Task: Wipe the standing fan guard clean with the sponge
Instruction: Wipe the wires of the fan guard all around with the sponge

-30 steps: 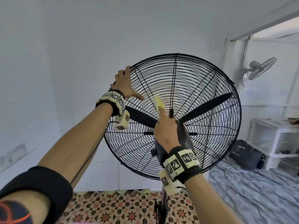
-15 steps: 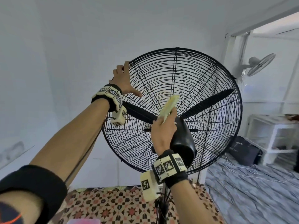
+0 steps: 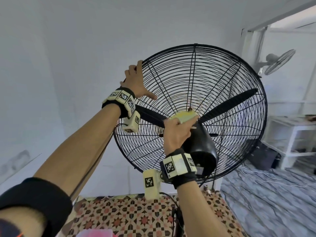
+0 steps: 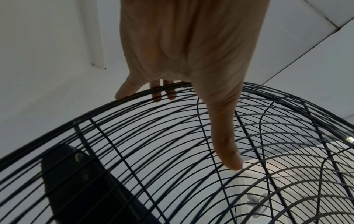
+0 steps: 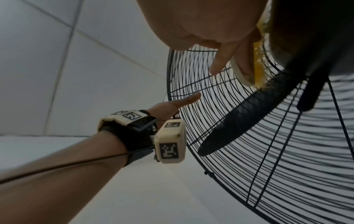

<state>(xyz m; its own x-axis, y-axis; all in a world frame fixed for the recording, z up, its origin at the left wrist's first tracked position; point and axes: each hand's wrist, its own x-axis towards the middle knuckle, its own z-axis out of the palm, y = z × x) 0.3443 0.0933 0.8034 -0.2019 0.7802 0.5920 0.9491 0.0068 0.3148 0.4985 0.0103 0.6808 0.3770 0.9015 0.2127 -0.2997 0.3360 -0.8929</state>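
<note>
A black wire fan guard (image 3: 201, 79) on a standing fan fills the middle of the head view, seen from behind, with the black motor housing (image 3: 200, 147) facing me. My left hand (image 3: 136, 82) grips the guard's upper left rim, fingers hooked over the rim wire (image 4: 145, 92) and thumb laid across the wires. My right hand (image 3: 177, 130) holds a yellow sponge (image 3: 184, 116) flat against the guard just above the motor. In the right wrist view the sponge (image 5: 249, 72) presses on the wires beside a black blade (image 5: 239, 115).
A white wall stands behind the fan. A patterned tiled floor (image 3: 136, 216) lies below, with the fan pole (image 3: 177, 219) rising from it. At right are a white shelf unit (image 3: 290, 139), a dark bag (image 3: 263, 154), grey bedding (image 3: 266, 199) and a wall-mounted fan (image 3: 278, 62).
My right hand has turned the sponge from upright to flat and pressed it on the guard above the motor. The left hand has kept its grip on the rim.
</note>
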